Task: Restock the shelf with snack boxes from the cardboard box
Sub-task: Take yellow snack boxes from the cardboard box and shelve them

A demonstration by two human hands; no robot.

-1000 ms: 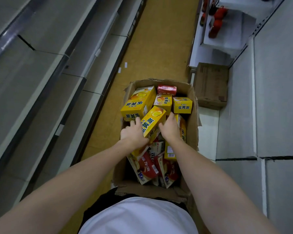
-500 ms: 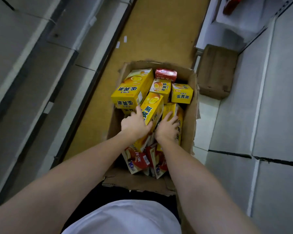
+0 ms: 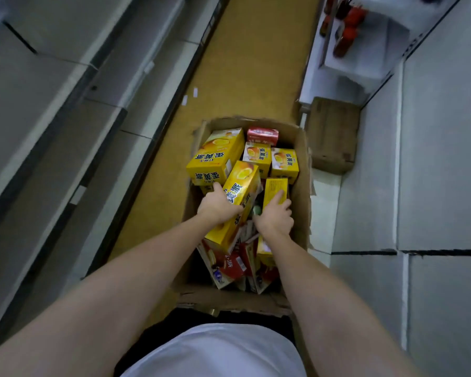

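Observation:
An open cardboard box (image 3: 302, 170) stands on the floor in front of me, filled with yellow and red snack boxes. My left hand (image 3: 218, 206) grips a long yellow snack box (image 3: 241, 191) that lies tilted across the middle of the pile. My right hand (image 3: 275, 216) grips a narrower yellow snack box (image 3: 275, 187) standing on edge by the carton's right wall. A large yellow box (image 3: 215, 156) lies at the far left of the pile, and red boxes (image 3: 229, 265) sit at the near end.
Grey shelves (image 3: 65, 110) run along the left of the brown aisle floor (image 3: 245, 72). White shelf boards (image 3: 433, 159) line the right, with a closed brown carton (image 3: 333, 134) on the lowest one. Red bottles (image 3: 346, 36) stand on a far right shelf.
My left hand has tightened round the long yellow box and raised its far end. My right hand has shifted right onto the narrower yellow box and closed on it. The camera tilted slightly.

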